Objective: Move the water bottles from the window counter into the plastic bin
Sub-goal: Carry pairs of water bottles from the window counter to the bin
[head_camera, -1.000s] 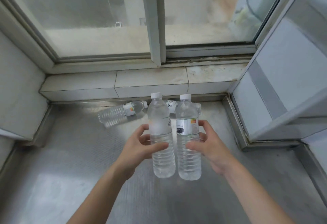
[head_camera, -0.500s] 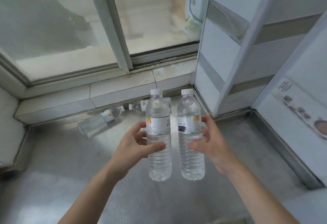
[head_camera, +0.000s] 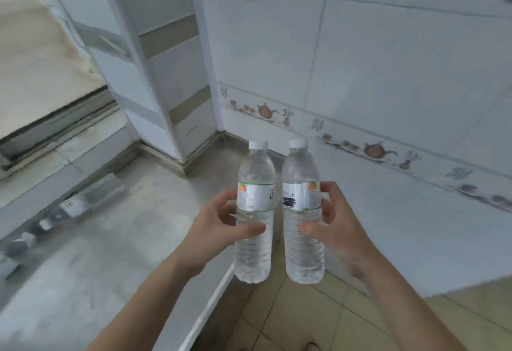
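Head view: a tiled wall (head_camera: 388, 59) is seen at the back, and a tiled floor (head_camera: 291, 320) is seen low down. The steel tabletop (head_camera: 91, 262) fills the left side, and its right edge runs down past the bottles. Two full water bottles are held upright, side by side, close but maybe not touching. The left bottle (head_camera: 253, 228) is held over the right edge of the tabletop. The right bottle (head_camera: 303, 226) is held just past that edge, over the floor.

The left hand (head_camera: 219, 226) is wrapped around the left bottle, with the grip closed on its middle. The right hand (head_camera: 335, 228) is wrapped around the right bottle, with the grip closed the same way. More bottles (head_camera: 63, 212) are left lying near the far left edge of the tabletop, but they are blurred. The plastic bin is not seen at all.

A bottle could be dropped on the hard floor, because each one is heavy with water, smooth, and held by one hand only. The bottles could also be bumped together and knocked loose if they are swung fast. The bin could be missed, since it is not yet in sight.
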